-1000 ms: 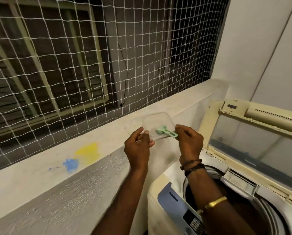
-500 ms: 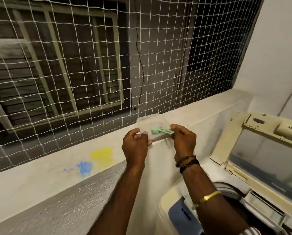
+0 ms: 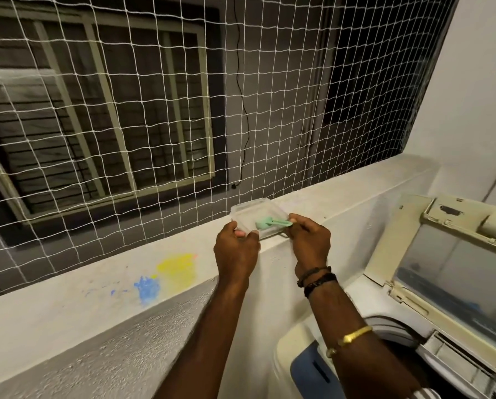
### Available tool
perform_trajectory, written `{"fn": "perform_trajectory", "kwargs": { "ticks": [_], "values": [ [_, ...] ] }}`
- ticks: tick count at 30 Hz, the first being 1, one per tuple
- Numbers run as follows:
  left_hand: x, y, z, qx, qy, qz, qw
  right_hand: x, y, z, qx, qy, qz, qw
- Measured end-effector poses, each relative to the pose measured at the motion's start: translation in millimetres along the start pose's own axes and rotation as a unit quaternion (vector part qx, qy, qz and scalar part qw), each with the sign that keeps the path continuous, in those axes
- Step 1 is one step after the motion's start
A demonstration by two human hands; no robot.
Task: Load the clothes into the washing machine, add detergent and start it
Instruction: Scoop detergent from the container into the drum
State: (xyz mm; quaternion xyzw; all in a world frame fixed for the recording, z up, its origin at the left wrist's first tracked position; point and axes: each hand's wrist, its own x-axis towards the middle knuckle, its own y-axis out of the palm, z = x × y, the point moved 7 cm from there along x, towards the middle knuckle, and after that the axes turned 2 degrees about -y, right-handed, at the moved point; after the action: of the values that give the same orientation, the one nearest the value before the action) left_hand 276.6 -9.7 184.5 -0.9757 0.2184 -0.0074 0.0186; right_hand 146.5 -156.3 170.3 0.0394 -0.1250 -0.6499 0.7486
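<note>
Here both hands meet on a clear tub (image 3: 255, 216) that sits on the ledge (image 3: 341, 194), right at the foot of the net (image 3: 160, 116). The left hand (image 3: 236, 251) is closed on the tub's near left corner, thumb and fingertips pinched over the rim. The right hand (image 3: 308, 241) is closed on the near right side, and its fingertips also pinch the handle end of a green scoop (image 3: 269, 223). The scoop lies across the top of the tub, between the two grips, with its bowl toward the left hand; whether it rests on a lid or over the open rim cannot be told. Black bands (image 3: 315, 279) circle the right wrist just below that grip, and a gold bangle (image 3: 353, 335) sits further down the forearm. Down and to the right of the right grip stands the washer (image 3: 287, 347), its lid (image 3: 454, 269) raised and leaning back, the dark drum opening under the right forearm. Down and to the left of the left grip, yellow and blue paint marks (image 3: 171, 269) stain the ledge. The tub is well apart from the washer's opening, above and beyond it.
</note>
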Motion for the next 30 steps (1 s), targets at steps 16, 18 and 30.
{"fn": "perform_trajectory", "kwargs": {
  "ticks": [16,18,30],
  "values": [
    [-49,-5,-20,-0.031,0.131,-0.051,0.990,-25,-33,5,0.068,-0.034,-0.001,0.997],
    [-58,2,-17,-0.030,0.134,-0.035,0.990,-31,-38,8,0.084,-0.030,0.011,0.996],
    [-111,60,15,-0.046,0.061,0.120,0.990,-61,-109,16,0.068,-0.030,0.006,0.997]
  ]
}}
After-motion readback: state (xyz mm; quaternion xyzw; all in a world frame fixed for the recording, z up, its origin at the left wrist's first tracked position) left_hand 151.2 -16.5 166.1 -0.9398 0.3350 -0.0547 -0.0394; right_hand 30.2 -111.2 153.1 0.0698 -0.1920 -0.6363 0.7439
